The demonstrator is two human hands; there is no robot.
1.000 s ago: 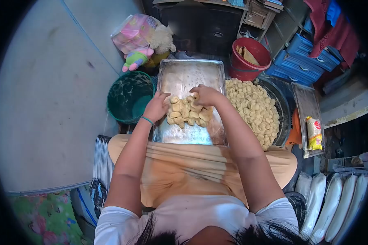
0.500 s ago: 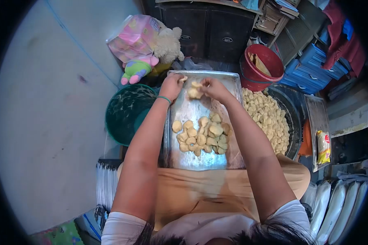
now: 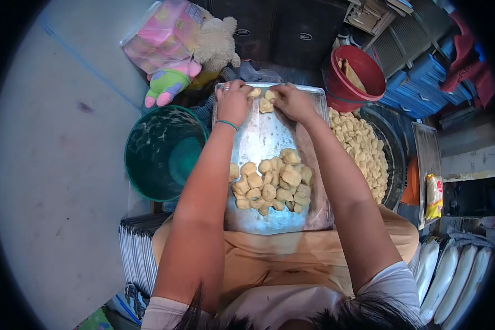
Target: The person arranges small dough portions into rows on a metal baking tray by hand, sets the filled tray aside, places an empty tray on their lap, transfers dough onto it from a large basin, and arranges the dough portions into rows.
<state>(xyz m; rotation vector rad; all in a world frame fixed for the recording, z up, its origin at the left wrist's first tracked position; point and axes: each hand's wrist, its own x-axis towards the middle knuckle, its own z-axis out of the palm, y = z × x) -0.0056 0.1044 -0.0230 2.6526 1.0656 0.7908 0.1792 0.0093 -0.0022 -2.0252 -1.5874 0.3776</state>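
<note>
A metal tray (image 3: 258,137) lies across my lap. At its far left corner my left hand (image 3: 234,103) curls its fingers round a small dough piece (image 3: 254,93). Opposite it, my right hand (image 3: 292,103) pinches another dough piece (image 3: 271,95). Just below that, a lump of dough (image 3: 265,105) rests on the tray against the right fingers. Closer to my body, several rounded pale dough pieces (image 3: 268,192) lie clustered on the tray, some touching or overlapping. My fingertips are partly hidden by the dough and knuckles.
To the left stands a green bucket (image 3: 140,159). A red bucket (image 3: 346,93) sits at the far right, beside a wide dark basin (image 3: 397,159) heaped with dough pieces (image 3: 360,146). Wrapped plush toys (image 3: 173,82) are at the far left. A yellow packet (image 3: 434,195) lies on the right.
Both hands have come nearer each other at the tray's far end. The right hand has brought its dough close to the left one. The view has shifted slightly.
</note>
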